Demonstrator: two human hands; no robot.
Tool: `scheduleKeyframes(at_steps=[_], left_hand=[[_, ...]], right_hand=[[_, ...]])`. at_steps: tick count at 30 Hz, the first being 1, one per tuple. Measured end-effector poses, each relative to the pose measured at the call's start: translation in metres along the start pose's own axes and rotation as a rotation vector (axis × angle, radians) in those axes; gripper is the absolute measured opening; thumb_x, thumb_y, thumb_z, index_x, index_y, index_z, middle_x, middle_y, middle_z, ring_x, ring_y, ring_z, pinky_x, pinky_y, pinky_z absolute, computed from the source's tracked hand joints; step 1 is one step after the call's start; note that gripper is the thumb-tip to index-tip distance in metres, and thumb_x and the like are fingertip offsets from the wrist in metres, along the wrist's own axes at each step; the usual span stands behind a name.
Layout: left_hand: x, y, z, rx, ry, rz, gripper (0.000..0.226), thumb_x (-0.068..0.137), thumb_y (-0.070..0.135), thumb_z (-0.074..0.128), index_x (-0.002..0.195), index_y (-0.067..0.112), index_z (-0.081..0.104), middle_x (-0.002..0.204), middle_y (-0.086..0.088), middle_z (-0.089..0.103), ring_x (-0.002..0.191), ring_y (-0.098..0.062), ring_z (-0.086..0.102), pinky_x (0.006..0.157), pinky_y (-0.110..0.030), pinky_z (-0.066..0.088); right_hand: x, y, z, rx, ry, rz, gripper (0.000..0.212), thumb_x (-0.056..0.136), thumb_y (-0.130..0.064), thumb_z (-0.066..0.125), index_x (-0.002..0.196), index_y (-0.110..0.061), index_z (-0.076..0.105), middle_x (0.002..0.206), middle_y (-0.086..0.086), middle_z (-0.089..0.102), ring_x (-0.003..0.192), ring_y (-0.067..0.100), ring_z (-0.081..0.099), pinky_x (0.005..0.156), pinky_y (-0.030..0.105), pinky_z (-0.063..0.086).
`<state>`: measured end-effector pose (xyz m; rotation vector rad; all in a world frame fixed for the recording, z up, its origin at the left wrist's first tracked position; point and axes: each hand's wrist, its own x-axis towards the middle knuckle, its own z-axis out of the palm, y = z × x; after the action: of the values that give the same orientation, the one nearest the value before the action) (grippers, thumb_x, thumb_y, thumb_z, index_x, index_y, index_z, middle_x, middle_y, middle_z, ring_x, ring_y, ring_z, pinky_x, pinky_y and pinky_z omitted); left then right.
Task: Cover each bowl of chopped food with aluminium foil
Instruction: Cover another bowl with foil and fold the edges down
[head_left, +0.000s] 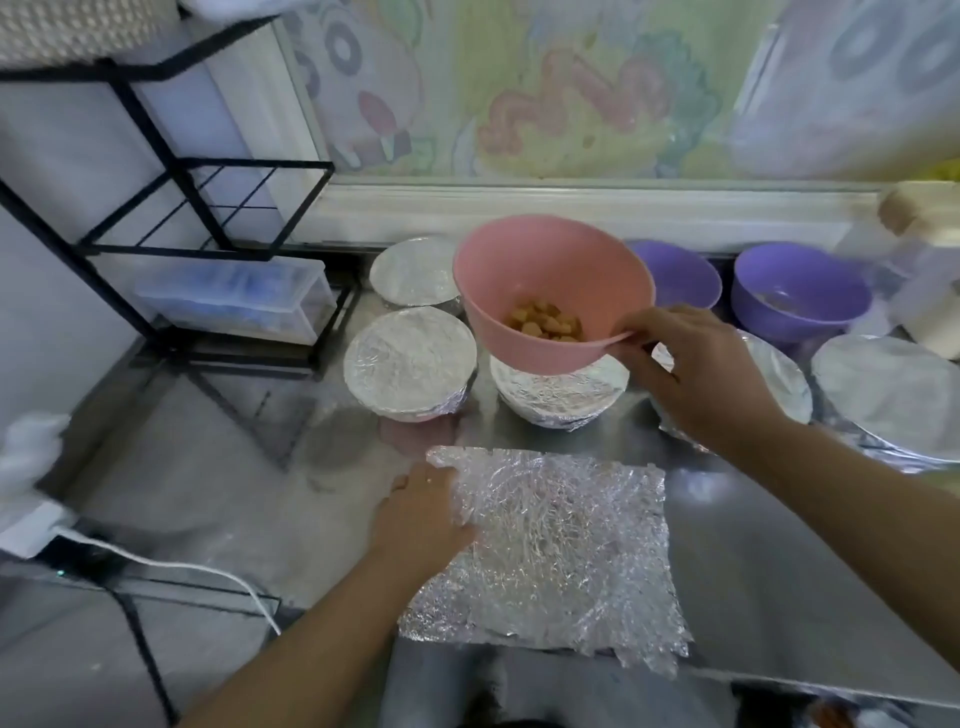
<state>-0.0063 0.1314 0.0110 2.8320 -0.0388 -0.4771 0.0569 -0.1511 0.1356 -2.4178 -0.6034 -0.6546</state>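
a shiny metal tabletop (779, 571) fills most of the view, and a black wire rack (171, 171) stands at its left end with a clear plastic box (234, 301) on its low shelf

a crinkly sheet of foil (561, 551) lies flat on the near part of the tabletop, right in front of the person

behind the sheet the pink bowl (540, 280) is held up and tipped toward the person, with no foil on it, and it hides the back of a foil covered bowl (561, 400) under it

four more covered bowls sit around: one front left (410, 364), one back left (410, 270), one behind the right wrist (779, 384) and one far right (893, 400)

two purple bowls (680, 275) (800, 291) with no foil stand at the back right

the right hand (696, 374) has its grip clamped on the near rim of the pink bowl, thumb on the rim

the left hand (421, 514) lies on the left edge of the foil sheet, its grip apart and its fingers flat

small yellow brown bits of chopped food (545, 322) sit in the bottom of the pink bowl
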Motion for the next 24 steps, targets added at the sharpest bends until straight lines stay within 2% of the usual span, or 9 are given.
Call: scheduleKeyframes(at_steps=[4, 8, 11, 14, 16, 20, 22, 24], left_hand=[[-0.016, -0.004, 0.017, -0.073, 0.039, -0.17, 0.079, 0.08, 0.058, 0.068, 0.144, 0.026, 0.032, 0.139, -0.003, 0.036, 0.126, -0.027, 0.042, 0.099, -0.042, 0.045], [-0.022, -0.011, 0.031, -0.153, 0.042, -0.214, 0.082, 0.081, 0.05, 0.074, 0.146, 0.026, 0.03, 0.138, -0.006, 0.034, 0.123, -0.029, 0.048, 0.098, -0.044, 0.049], [-0.022, -0.012, 0.033, -0.222, 0.08, -0.22, 0.078, 0.081, 0.035, 0.077, 0.145, 0.024, 0.035, 0.136, -0.007, 0.035, 0.115, -0.029, 0.054, 0.096, -0.043, 0.051], [-0.02, -0.015, 0.032, -0.296, 0.127, -0.222, 0.071, 0.081, 0.02, 0.076, 0.142, 0.023, 0.039, 0.132, -0.006, 0.037, 0.101, -0.024, 0.059, 0.087, -0.036, 0.053], [-0.018, -0.018, 0.03, -0.311, 0.156, -0.206, 0.062, 0.083, 0.016, 0.073, 0.137, 0.023, 0.043, 0.123, -0.004, 0.043, 0.087, -0.016, 0.056, 0.078, -0.029, 0.047], [-0.014, -0.024, 0.027, -0.408, 0.216, -0.168, 0.05, 0.085, 0.016, 0.073, 0.129, 0.027, 0.052, 0.088, 0.005, 0.054, 0.073, -0.011, 0.054, 0.068, -0.03, 0.045], [-0.013, -0.027, 0.026, -0.39, 0.219, -0.173, 0.045, 0.088, 0.022, 0.073, 0.128, 0.026, 0.053, 0.086, 0.007, 0.059, 0.075, -0.011, 0.059, 0.067, -0.029, 0.045], [-0.013, -0.03, 0.024, -0.362, 0.231, -0.172, 0.044, 0.089, 0.027, 0.073, 0.129, 0.027, 0.054, 0.092, 0.006, 0.065, 0.078, -0.012, 0.062, 0.071, -0.03, 0.052]], right_hand=[[-0.027, 0.0, -0.005, 0.024, -0.063, -0.054, 0.036, 0.094, -0.041, 0.054, 0.1, -0.011, 0.073, 0.084, -0.002, 0.071, 0.079, 0.015, 0.059, 0.077, 0.027, 0.04], [-0.043, -0.001, -0.002, 0.023, -0.09, -0.054, 0.027, 0.093, -0.038, 0.06, 0.1, -0.014, 0.072, 0.083, -0.018, 0.056, 0.078, 0.001, 0.045, 0.076, 0.024, 0.034], [-0.049, -0.003, 0.002, 0.018, -0.09, -0.05, 0.021, 0.091, -0.033, 0.065, 0.099, -0.015, 0.072, 0.083, -0.016, 0.059, 0.08, 0.009, 0.053, 0.076, 0.025, 0.035], [-0.05, -0.006, 0.004, 0.044, -0.087, -0.055, 0.024, 0.091, -0.034, 0.063, 0.099, -0.013, 0.072, 0.082, -0.009, 0.065, 0.08, 0.007, 0.051, 0.074, 0.021, 0.032], [-0.051, -0.008, 0.003, 0.049, -0.084, -0.051, 0.026, 0.092, -0.035, 0.062, 0.1, -0.013, 0.072, 0.082, -0.008, 0.066, 0.076, 0.005, 0.048, 0.074, 0.021, 0.033], [-0.05, -0.012, 0.002, 0.037, -0.082, -0.036, 0.021, 0.091, -0.029, 0.065, 0.101, -0.013, 0.072, 0.083, -0.003, 0.069, 0.076, -0.002, 0.041, 0.074, 0.025, 0.036], [-0.049, -0.014, 0.003, 0.028, -0.079, -0.03, 0.021, 0.09, -0.029, 0.065, 0.101, -0.013, 0.072, 0.083, -0.003, 0.069, 0.076, 0.002, 0.045, 0.074, 0.026, 0.037], [-0.049, -0.016, 0.003, 0.025, -0.073, -0.024, 0.021, 0.09, -0.029, 0.065, 0.1, -0.012, 0.072, 0.082, -0.003, 0.07, 0.076, 0.003, 0.046, 0.075, 0.027, 0.038]])
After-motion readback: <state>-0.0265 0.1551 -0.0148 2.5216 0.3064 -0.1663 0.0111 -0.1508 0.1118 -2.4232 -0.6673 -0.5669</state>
